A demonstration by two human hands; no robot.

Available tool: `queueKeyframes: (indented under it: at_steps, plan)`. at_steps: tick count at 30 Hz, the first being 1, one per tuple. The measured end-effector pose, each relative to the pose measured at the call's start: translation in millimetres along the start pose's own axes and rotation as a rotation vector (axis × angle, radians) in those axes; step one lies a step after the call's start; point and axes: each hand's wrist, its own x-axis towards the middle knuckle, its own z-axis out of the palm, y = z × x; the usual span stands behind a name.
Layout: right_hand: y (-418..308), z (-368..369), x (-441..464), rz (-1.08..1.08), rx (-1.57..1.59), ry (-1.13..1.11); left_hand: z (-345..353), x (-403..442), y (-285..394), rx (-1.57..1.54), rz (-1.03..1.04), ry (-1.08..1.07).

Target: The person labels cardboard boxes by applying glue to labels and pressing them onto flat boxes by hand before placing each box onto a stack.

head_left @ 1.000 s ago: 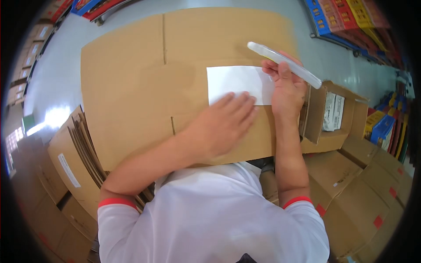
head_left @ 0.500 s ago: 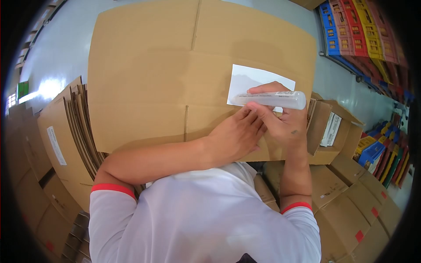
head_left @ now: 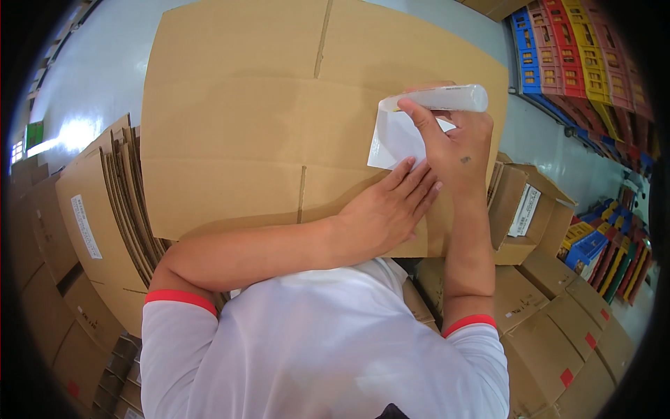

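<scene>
A large flat sheet of brown cardboard [head_left: 230, 126] lies in front of me, and a white paper label [head_left: 398, 143] rests on its right part. My right hand [head_left: 459, 150] is closed around a long, translucent white glue bottle [head_left: 464, 98], held almost level above the label's upper edge. The bottle's tip end points left; the tip itself is hard to make out. With fingers stretched out, my left hand [head_left: 384, 216] lies flat, its fingertips at the label's lower edge, just beside my right wrist. The label's right part is hidden behind my right hand.
Folded cardboard sheets [head_left: 105, 202] lean on the left. On the right stand an open carton [head_left: 523, 209] with a printed label and several closed cartons [head_left: 551, 342]. Stacks of coloured plastic crates [head_left: 565, 56] line the upper right.
My right hand has moved up with the glue bottle, from the label's lower part to its upper edge. The fingers of my left hand have spread out toward the label.
</scene>
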Motion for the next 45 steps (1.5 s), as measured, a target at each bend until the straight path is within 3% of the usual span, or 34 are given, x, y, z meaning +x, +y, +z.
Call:
queueKeyframes:
  at_steps: [3, 5, 7, 9, 11, 21, 28, 34, 37, 39, 43, 45]
  plan:
    - [-7, -2, -5, 0.013, 0.018, -0.013, -2, -1, -1, 0.01, 0.006, -0.049]
    - [-21, -9, -22, 0.105, 0.041, -0.216, 7, -4, 3, 0.001, -0.005, -0.077]
    - [-23, -12, -36, 0.101, 0.049, -0.233, 15, -5, 5, -0.01, -0.012, -0.105]
    - [-23, -13, -40, 0.103, 0.058, -0.242, 14, -3, 6, 0.058, -0.042, 0.051]
    - [-22, -10, -33, 0.292, 0.304, 0.097, 9, 9, 0, 0.04, -0.033, 0.036]
    - [11, 2, -8, 0.143, 0.26, 0.095, -6, 26, -7, -0.015, -0.039, -0.16]
    - [35, -41, -31, 0.314, 0.169, 0.229, -1, 28, -6, -0.031, -0.067, -0.037]
    - [69, -82, -56, 0.349, 0.094, 0.408, -3, 32, -4, -0.049, -0.076, -0.078]
    - [73, -92, -62, 0.375, 0.102, 0.426, -7, 34, -4, -0.034, -0.073, -0.093]
    - [71, -93, -63, 0.347, 0.305, 0.495, -10, 35, -5, -0.018, -0.07, -0.112]
    - [67, -94, -67, 0.279, 0.369, 0.499, -12, 37, -7, -0.003, -0.058, -0.123]
    - [71, -92, -69, 0.31, 0.228, 0.431, -12, 38, -7, -0.02, -0.057, -0.117]
